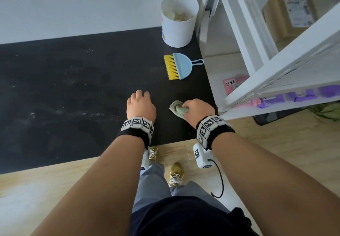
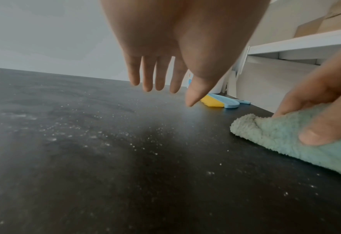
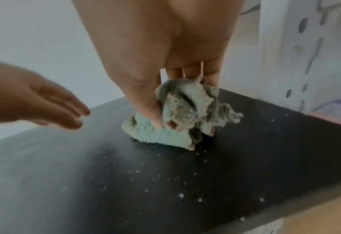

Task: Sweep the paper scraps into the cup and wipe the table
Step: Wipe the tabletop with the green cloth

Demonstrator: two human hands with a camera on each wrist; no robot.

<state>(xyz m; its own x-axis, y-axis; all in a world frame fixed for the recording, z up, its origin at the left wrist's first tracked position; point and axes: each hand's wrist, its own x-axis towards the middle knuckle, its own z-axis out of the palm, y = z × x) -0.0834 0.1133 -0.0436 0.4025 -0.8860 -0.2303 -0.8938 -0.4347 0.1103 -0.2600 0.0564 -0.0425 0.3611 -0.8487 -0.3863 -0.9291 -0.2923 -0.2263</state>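
Cloth: a fuzzy green cloth [image 1: 178,109] sits bunched up on the black counter [image 1: 73,88], near the front right corner.
Right hand: the right hand [image 1: 197,109] grips the cloth, with the thumb and fingers curled round it.
Left hand: the left hand [image 1: 140,105] hangs just above the counter, beside the cloth but apart from it. Its fingers [image 2: 147,74] are straight and hold nothing.
Crumbs: tiny white crumbs [image 2: 129,139] dot the counter.
Brush and pan: a yellow brush [image 1: 171,67] lies in a blue dustpan [image 1: 183,64], farther back.
Cup: a white cup [image 1: 178,20] stands at the back right corner with paper scraps [image 1: 177,16] inside.
Shelf: a white shelf [image 1: 276,61] stands right of the counter.
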